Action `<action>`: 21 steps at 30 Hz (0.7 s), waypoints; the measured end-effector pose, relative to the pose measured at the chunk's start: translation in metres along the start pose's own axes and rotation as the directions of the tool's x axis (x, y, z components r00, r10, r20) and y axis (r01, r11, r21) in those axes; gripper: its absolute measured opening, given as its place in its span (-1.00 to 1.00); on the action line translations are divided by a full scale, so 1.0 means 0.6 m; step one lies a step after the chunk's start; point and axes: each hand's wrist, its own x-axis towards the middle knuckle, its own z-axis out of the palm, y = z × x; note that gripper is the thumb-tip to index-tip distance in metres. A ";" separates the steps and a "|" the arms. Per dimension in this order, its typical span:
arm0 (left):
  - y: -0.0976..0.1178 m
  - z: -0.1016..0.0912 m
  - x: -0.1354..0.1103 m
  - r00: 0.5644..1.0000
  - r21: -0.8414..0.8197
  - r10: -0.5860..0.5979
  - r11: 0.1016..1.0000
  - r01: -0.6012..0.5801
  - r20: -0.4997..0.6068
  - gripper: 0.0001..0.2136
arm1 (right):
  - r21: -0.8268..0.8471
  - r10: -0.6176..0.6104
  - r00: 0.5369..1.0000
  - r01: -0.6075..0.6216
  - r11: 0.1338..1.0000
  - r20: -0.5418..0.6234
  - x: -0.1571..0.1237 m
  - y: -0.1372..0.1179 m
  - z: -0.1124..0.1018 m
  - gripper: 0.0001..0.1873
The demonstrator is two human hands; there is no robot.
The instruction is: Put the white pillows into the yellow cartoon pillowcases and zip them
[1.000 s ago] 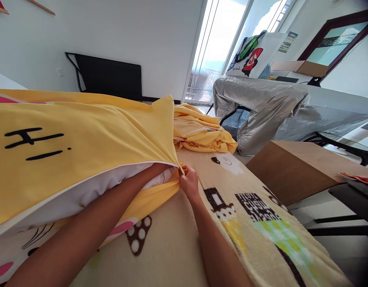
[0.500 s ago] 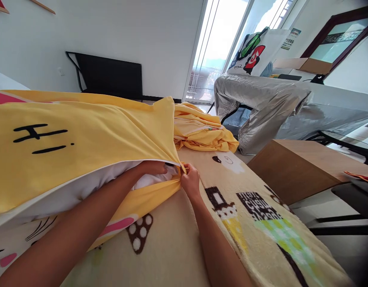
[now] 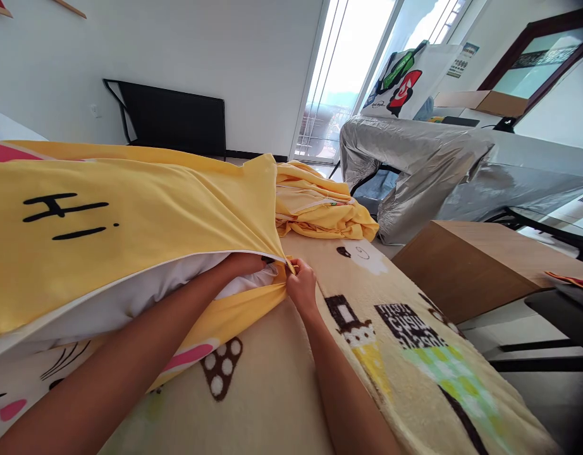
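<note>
Fingers (image 3: 295,268) of R hand (image 3: 301,289) pinch yellow cover (image 3: 130,240) corner; just left, L hand (image 3: 246,261) has eased back on white insert (image 3: 130,304), grip hidden, so corner prob. filled.

Operator body: two arms, uncovered
Left forearm (image 3: 130,360) and right forearm (image 3: 341,385) are visible from the lower frame edge to the wrist, bare along that whole length, each tapering toward the wrist. Left hand (image 3: 246,261) shows only its back and knuckles; right hand (image 3: 301,287) shows its back, bare at wrist and fingers
</note>
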 end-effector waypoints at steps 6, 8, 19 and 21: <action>0.012 0.014 -0.024 1.000 0.046 0.005 0.999 -0.006 0.017 -0.71 | -0.016 0.002 1.000 -0.002 1.000 0.002 0.000 -0.002 0.001 -0.74; 0.017 0.014 -0.026 0.999 -0.010 0.050 0.999 -0.050 -0.003 -0.72 | -0.019 0.000 1.000 0.000 1.000 -0.002 0.000 -0.004 0.001 -0.75; 0.019 0.023 -0.023 0.999 -0.073 0.025 0.997 -0.027 -0.037 -0.74 | -0.025 -0.014 1.000 0.013 1.000 -0.010 0.000 -0.002 0.001 -0.74; 0.020 0.025 -0.024 0.999 -0.061 0.032 0.998 -0.033 -0.020 -0.75 | -0.022 -0.015 1.000 0.015 1.000 -0.010 0.000 -0.002 0.001 -0.73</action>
